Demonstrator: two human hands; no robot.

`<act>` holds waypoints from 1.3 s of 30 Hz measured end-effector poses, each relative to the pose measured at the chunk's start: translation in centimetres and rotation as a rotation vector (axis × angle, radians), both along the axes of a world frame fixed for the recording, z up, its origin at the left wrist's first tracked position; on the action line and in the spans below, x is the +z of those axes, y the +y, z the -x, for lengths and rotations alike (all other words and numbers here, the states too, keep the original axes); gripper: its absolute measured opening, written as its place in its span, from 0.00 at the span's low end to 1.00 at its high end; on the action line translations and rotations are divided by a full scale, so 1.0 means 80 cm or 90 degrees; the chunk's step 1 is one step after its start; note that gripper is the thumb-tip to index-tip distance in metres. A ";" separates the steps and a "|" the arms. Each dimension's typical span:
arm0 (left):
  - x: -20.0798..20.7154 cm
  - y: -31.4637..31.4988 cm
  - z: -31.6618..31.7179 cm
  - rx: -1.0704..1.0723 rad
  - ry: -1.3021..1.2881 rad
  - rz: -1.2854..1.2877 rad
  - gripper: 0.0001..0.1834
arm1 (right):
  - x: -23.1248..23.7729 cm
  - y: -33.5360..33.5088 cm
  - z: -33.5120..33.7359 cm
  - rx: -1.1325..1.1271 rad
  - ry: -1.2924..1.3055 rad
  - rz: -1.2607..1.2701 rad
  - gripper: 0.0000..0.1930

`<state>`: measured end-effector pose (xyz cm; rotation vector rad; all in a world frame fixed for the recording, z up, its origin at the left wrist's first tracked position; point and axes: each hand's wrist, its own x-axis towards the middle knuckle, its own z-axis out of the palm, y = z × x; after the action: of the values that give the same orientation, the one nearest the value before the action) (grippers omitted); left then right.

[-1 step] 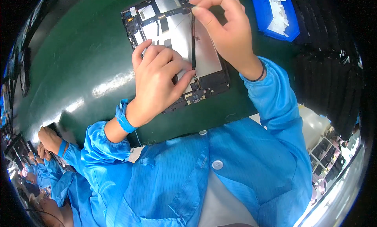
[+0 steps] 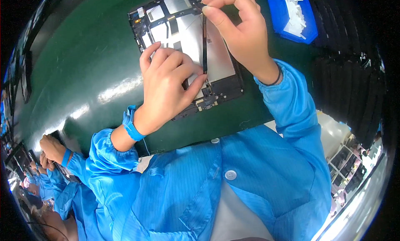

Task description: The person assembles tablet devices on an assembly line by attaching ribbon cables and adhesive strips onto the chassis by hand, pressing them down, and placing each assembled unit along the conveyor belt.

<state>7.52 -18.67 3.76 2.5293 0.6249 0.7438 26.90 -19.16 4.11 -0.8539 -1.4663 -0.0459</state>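
An opened tablet point(image 2: 221, 59) lies on the green work surface, its silver inner plates and black frame exposed. Lengthwise across it runs a narrow black flat cable point(image 2: 204, 45). My left hand point(image 2: 168, 80) rests over the tablet's left half, thumb and forefinger pinched at the cable's lower end. At the tablet's top edge, my right hand point(image 2: 241, 28) is closed with thumb and forefinger together at the cable's upper end. The fingertips hide both ends of the cable. Small boards and connectors point(image 2: 207, 102) show along the tablet's near edge.
A blue tray point(image 2: 310, 34) of white strips stands beyond my right hand, next to a dark ridged surface point(image 2: 346, 74). The green mat point(image 2: 83, 53) spreads to the left. At the lower left, a co-worker's hand point(image 2: 53, 149) works at the same bench.
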 end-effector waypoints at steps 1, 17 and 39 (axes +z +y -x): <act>-0.001 0.000 0.002 0.013 0.000 0.002 0.07 | 0.025 -0.010 0.010 -0.053 -0.025 0.150 0.05; -0.013 0.037 -0.005 0.060 -0.030 0.015 0.09 | 0.030 -0.071 0.003 -0.148 -0.355 0.356 0.10; -0.021 0.040 -0.001 0.071 -0.048 -0.003 0.08 | 0.024 -0.156 0.063 -0.067 -0.509 0.595 0.27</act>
<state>7.61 -15.43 2.05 2.4742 0.7437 0.8773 21.85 -31.66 5.99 -1.8076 -2.2272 0.2710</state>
